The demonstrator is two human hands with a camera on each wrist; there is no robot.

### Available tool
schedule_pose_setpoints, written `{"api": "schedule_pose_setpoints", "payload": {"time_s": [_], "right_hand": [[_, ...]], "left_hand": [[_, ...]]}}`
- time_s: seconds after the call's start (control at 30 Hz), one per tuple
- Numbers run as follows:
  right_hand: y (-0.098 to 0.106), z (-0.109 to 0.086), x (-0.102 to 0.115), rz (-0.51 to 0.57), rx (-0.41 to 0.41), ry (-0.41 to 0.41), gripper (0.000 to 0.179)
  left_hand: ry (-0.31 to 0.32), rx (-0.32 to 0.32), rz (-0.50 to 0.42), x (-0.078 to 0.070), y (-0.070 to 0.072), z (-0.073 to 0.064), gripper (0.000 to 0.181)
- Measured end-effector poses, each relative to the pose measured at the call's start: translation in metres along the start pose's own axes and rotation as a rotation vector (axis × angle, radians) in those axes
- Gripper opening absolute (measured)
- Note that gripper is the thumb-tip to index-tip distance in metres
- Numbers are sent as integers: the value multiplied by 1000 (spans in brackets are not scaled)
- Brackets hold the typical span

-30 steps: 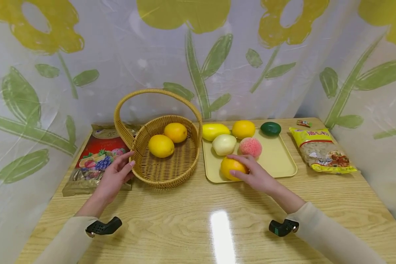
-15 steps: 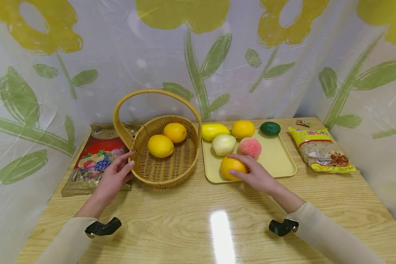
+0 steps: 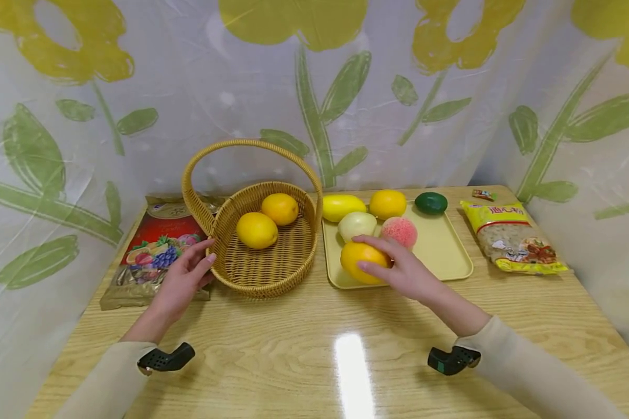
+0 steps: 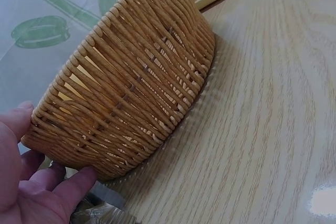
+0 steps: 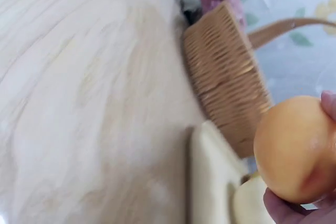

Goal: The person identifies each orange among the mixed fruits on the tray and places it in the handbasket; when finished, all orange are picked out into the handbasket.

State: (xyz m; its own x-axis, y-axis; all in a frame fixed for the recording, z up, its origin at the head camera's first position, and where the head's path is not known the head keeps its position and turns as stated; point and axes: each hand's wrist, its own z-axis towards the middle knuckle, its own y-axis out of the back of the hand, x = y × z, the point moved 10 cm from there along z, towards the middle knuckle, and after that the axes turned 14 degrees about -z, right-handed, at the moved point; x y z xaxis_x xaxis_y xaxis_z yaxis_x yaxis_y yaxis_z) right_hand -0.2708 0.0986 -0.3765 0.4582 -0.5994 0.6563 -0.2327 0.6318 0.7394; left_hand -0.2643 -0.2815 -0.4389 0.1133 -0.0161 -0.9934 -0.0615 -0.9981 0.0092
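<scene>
My right hand holds an orange between thumb and fingers, over the front left part of the yellow tray. In the right wrist view the orange appears raised above the tray's rim. My left hand grips the left side of a wicker basket that has a tall arched handle. The left wrist view shows the thumb at the basket's rim and the fingers against its outer wall. Inside the basket lie two yellow-orange fruits, a front one and a rear one.
On the tray lie a long yellow fruit, a pale round fruit, a second orange, a pink peach and a dark green fruit. A red candy bag is left of the basket; a yellow food bag lies right.
The orange in my right hand has come up off the tray and shifted slightly left. My left hand and the basket have stayed in place.
</scene>
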Motion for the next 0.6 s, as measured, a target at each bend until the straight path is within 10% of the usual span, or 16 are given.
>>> {"api": "schedule_pose_setpoints", "payload": {"time_s": [0.6], "right_hand": [[10,58,88,-2,125,45,48]], "left_hand": [[9,-7,-15,1,2,1,61]]}}
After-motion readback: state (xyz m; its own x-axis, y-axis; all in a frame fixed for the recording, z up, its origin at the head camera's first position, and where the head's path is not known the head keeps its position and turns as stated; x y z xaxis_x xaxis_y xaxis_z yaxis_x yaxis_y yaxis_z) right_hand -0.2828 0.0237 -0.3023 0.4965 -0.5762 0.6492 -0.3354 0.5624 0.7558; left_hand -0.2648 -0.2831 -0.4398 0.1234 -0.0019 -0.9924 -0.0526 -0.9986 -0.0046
